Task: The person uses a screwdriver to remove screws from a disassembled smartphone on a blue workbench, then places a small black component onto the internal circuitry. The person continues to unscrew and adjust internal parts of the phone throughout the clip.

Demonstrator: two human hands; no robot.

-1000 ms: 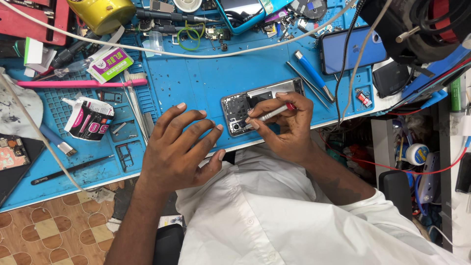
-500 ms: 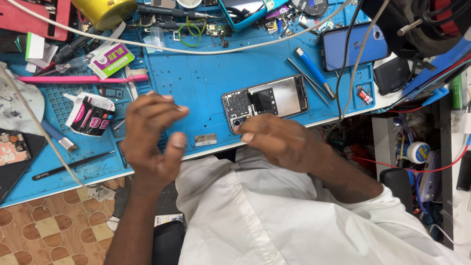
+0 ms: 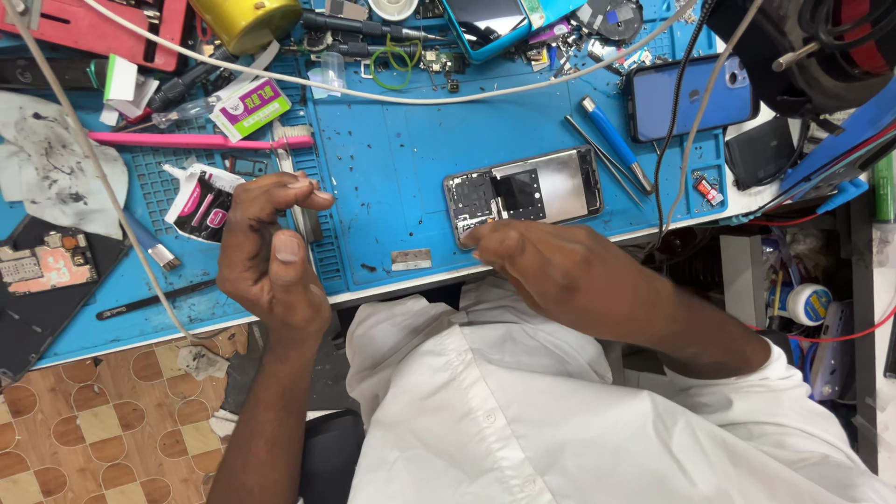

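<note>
An opened phone [image 3: 541,187] with its back off lies on the blue work mat [image 3: 401,159], its boards and metal shield showing. My right hand [image 3: 560,275] rests at the mat's near edge, fingers curled, fingertips touching the phone's near left corner; anything in the palm is hidden. My left hand [image 3: 271,252] hovers over the left part of the mat with fingers loosely curled and nothing visible in them. It is just right of a pink and white glue tube [image 3: 201,201] and over a thin metal tool [image 3: 303,224].
A pink toothbrush [image 3: 187,140], blue-handled screwdriver [image 3: 611,140], blue phone [image 3: 691,93], small metal plate [image 3: 411,259], black spudger [image 3: 154,301], grey cloth [image 3: 47,168] and another opened phone [image 3: 42,275] lie around. White and black cables cross the mat. Cluttered shelves stand at right.
Both hands have left the phone's middle. The left hand swung left toward the glue tube; the right drew back to the phone's near corner, and the red-tipped tool it held is out of sight.
</note>
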